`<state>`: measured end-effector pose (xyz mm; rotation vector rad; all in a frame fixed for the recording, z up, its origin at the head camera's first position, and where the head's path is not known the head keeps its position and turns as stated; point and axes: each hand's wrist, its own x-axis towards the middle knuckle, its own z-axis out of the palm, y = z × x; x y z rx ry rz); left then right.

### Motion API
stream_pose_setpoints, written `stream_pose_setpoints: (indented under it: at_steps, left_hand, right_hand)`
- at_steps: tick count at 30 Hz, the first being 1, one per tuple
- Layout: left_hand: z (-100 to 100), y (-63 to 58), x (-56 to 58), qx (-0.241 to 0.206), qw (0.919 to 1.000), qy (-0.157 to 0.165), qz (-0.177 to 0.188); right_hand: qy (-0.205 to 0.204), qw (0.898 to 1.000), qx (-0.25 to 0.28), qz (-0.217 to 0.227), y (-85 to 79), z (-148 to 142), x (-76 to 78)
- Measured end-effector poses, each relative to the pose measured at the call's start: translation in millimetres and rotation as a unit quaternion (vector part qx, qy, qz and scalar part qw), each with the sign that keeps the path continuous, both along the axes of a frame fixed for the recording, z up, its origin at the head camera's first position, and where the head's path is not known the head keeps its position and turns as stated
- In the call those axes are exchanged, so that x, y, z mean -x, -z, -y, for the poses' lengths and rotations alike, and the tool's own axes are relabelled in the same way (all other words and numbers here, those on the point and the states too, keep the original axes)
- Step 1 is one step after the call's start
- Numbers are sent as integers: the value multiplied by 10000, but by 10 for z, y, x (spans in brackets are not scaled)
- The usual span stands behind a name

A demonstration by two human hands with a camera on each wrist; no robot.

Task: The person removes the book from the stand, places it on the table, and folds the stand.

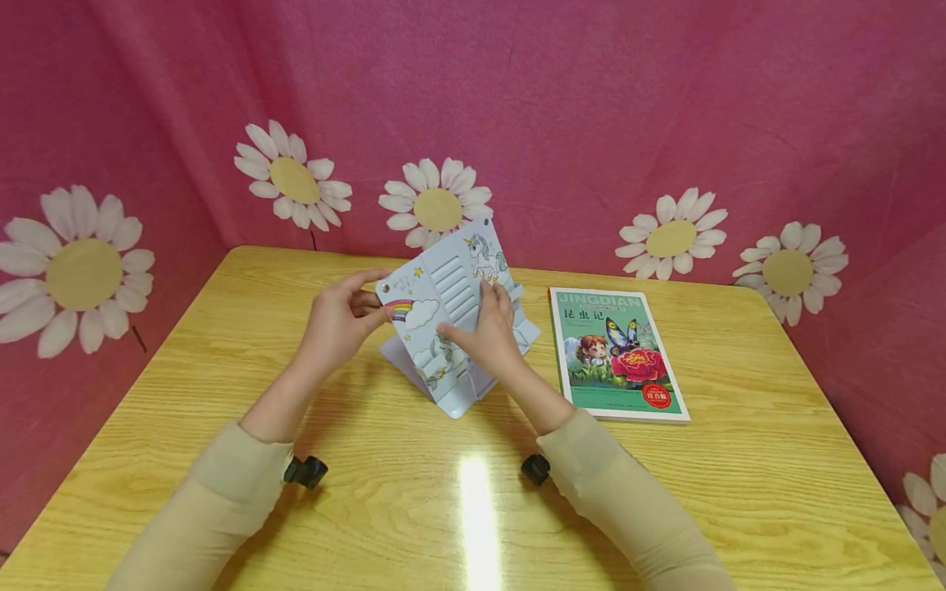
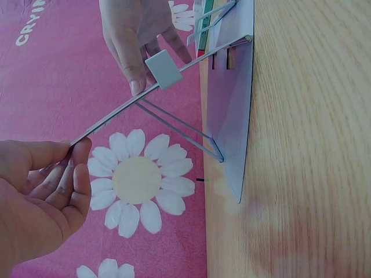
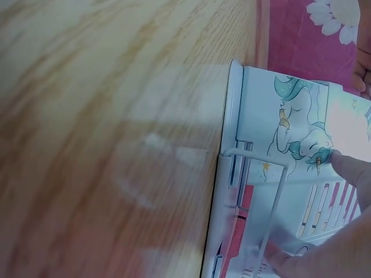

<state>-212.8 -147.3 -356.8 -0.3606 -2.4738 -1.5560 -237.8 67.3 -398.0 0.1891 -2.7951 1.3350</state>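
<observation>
A pale metal book stand [image 1: 454, 289] with unicorns and a rainbow printed on it stands on the table, its panel tilted back above a base plate [image 2: 232, 133]. My left hand [image 1: 340, 316] pinches the panel's left edge near the upper corner, between thumb and fingers. The right hand [image 1: 488, 332] rests on the panel's front, thumb and fingers spread over the slotted middle. Behind the panel, wire legs [image 2: 177, 131] reach down to the base in the left wrist view. A wire page holder [image 3: 278, 197] shows at the lower front edge in the right wrist view.
To the right of the stand lies a green-covered book [image 1: 619, 357] with a butterfly and flower picture. Both lie on a wooden table [image 1: 414, 501]. Pink cloth [image 1: 547, 107] with white daisies hangs behind and at the sides.
</observation>
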Motion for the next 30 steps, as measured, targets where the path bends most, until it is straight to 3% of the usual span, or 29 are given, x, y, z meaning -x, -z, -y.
stream_pose_setpoints:
  at_steps: [12, 30]
  left_hand:
    - [-47, 24, -65, -47, 9999, -154, 53]
    - [-150, 17, -205, 28, 9989, -456, -82]
  right_hand:
    - [-81, 9998, 86, 127, -4, -5, 40]
    - [-562, 9982, 101, 176, 14, -102, 99]
